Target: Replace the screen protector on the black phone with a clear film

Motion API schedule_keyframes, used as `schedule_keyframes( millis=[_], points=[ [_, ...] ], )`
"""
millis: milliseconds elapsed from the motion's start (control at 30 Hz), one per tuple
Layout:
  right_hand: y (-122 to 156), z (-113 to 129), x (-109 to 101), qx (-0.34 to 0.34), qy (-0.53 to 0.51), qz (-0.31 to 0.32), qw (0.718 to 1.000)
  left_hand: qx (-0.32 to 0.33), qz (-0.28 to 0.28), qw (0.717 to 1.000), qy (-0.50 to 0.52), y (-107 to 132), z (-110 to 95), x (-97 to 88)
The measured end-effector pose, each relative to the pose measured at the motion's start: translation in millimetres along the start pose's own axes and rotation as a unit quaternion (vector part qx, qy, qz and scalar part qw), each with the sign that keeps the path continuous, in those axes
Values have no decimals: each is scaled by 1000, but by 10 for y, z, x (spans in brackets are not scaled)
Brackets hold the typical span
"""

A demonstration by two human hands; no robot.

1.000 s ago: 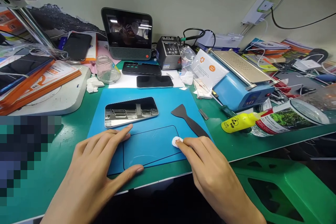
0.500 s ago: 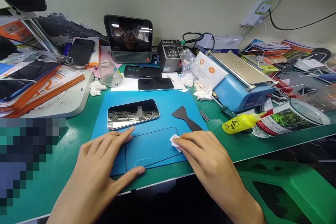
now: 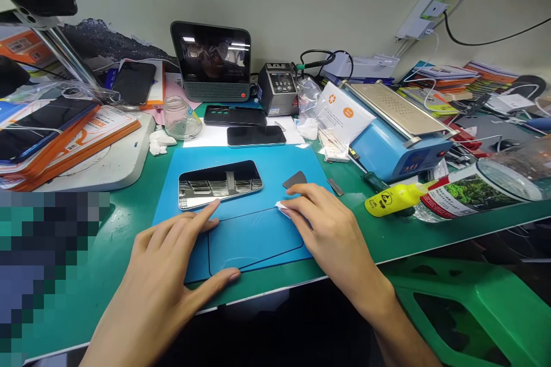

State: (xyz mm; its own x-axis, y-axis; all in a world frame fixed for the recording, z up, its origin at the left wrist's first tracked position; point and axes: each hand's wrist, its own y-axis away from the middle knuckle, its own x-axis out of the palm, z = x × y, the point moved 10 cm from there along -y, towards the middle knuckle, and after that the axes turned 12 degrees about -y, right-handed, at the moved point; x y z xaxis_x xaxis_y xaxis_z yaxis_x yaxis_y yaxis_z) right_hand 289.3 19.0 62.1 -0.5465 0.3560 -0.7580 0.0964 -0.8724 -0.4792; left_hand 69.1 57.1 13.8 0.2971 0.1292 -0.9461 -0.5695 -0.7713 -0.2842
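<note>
- The left hand (image 3: 159, 264) lies nearest, thumb and fingers spread wide, with the thumb at the near edge of a clear, dark-rimmed sheet (image 3: 253, 238) and the fingertips by its far left corner
- That sheet lies flat on the blue mat (image 3: 284, 157), its left end between the left thumb and fingers and its right end just below the right fingertips
- The right hand (image 3: 333, 229) has its thumb and forefinger pinched narrow on a small white pad (image 3: 279, 206), which is at the sheet's far edge, toward the right end; whether it presses on the surface I cannot tell
- To the right of the right wrist, beneath the tabletop, is a green stool (image 3: 508, 304)
- Just beyond the right fingers the dark blade of a scraper (image 3: 295, 179) shows, the rest hidden by the hand
- A phone (image 3: 219, 183) with a shiny, reflecting face lies just ahead of the left forefinger tip
- Well to the right of the right fingers, a yellow bottle (image 3: 390, 200) leans over beside a labelled clear tub (image 3: 469, 192)
- Farther ahead of both sets of fingers, a dark phone (image 3: 256, 136) and a black panel (image 3: 235, 115) lie on white paper (image 3: 198, 139), with a glass jar (image 3: 181, 117) to their left
- Beyond and to the right of the right fingers sits a blue machine (image 3: 381, 155) topped with a metal plate
- Farthest ahead of the fingers, a screen on a stand (image 3: 210, 57) and a dark control box (image 3: 278, 90) stand against the wall
</note>
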Motion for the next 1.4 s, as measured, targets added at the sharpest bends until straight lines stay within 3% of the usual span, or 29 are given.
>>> schedule_keyframes(
  millis=[367,1167,1300,1400],
  points=[
    [36,275,124,-117,169,46,978,-9,2,1000,-3,-16,-4,-4],
    [518,478,-72,-100,89,81,988,-13,12,1000,12,-7,3,-7],
    [538,447,-119,-90,31,96,991,-4,3,1000,11,-16,-15,-30],
    [383,335,-156,-43,-29,42,998,10,5,1000,6,-18,-47,-34]
  ],
)
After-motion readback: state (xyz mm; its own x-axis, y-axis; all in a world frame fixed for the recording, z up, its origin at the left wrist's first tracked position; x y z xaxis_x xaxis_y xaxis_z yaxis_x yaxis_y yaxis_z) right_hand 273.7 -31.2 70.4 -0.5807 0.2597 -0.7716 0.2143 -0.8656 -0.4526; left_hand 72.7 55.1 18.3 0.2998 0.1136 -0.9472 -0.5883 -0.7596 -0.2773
